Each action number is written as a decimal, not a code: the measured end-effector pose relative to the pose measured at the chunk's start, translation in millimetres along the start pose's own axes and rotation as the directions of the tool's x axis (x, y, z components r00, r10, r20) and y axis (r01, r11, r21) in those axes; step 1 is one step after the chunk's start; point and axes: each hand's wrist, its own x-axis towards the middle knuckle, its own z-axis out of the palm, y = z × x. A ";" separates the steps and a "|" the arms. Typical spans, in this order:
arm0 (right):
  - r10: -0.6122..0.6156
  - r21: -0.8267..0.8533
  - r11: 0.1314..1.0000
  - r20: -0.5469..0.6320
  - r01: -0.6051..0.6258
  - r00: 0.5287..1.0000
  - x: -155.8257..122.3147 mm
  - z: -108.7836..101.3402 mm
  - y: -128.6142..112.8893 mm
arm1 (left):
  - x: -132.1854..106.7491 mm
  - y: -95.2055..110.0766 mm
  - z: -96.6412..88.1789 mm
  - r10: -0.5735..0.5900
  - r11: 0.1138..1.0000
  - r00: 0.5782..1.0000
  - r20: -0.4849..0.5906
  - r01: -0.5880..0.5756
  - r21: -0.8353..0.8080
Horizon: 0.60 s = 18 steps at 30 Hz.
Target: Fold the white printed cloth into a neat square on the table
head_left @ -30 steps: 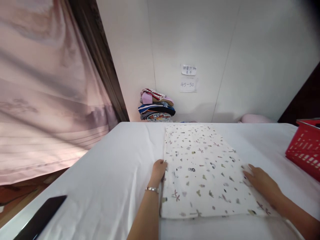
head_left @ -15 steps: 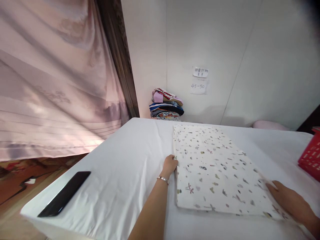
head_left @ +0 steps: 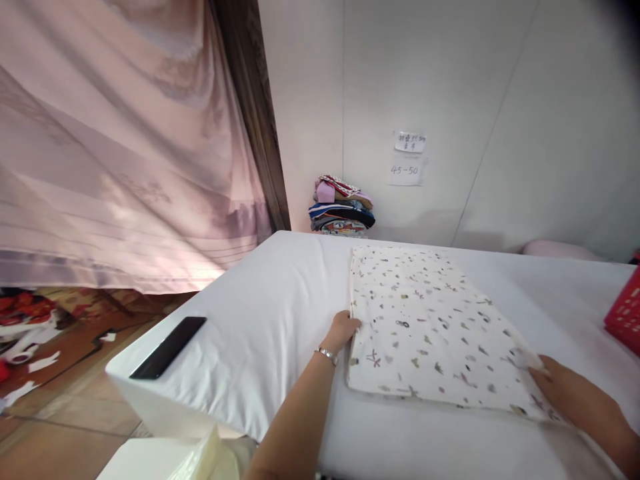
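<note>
A folded white cloth (head_left: 425, 333) with a small scattered print of brown, grey and pink motifs lies flat on the white-covered table. At its left edge my left hand (head_left: 344, 328), a bracelet on the wrist, pinches the fabric between thumb and fingers. Along the opposite edge, near the close right corner, my right hand (head_left: 560, 383) is closed on the cloth, its fingertips partly hidden. The cloth's right side slants outward toward that hand.
A black phone-like slab (head_left: 169, 348) lies on the table (head_left: 260, 300) at left. A stack of folded fabrics (head_left: 343, 207) stands behind the far edge. A red basket (head_left: 625, 310) is at right. A pink curtain (head_left: 125, 147) hangs left; paper notes (head_left: 407, 160) are on the wall.
The view has shifted, so the table and phone-like slab appear farther right and higher, with more floor showing at left. Both hands keep hold of the cloth's edges.
</note>
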 end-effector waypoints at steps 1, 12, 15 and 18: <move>-0.070 -0.023 0.997 0.012 0.070 0.997 -2.5 -6.7 -17.2 | 0.1 0.1 0.5 0.004 1.000 1.000 -0.030 -0.004 0.012; -0.521 0.794 0.604 0.326 0.071 0.789 -57.9 -15.5 -279.3 | -33.5 -0.1 15.0 0.085 0.994 0.979 -0.184 -0.096 -0.053; -0.530 0.817 0.573 0.310 0.064 0.789 -57.7 -5.3 -322.4 | -43.2 -5.4 15.2 0.169 0.979 0.948 -0.269 -0.193 -0.064; -0.491 0.802 0.595 0.314 0.050 0.813 -57.4 5.6 -342.9 | -48.0 -11.8 14.9 0.240 0.956 0.936 -0.256 -0.274 -0.106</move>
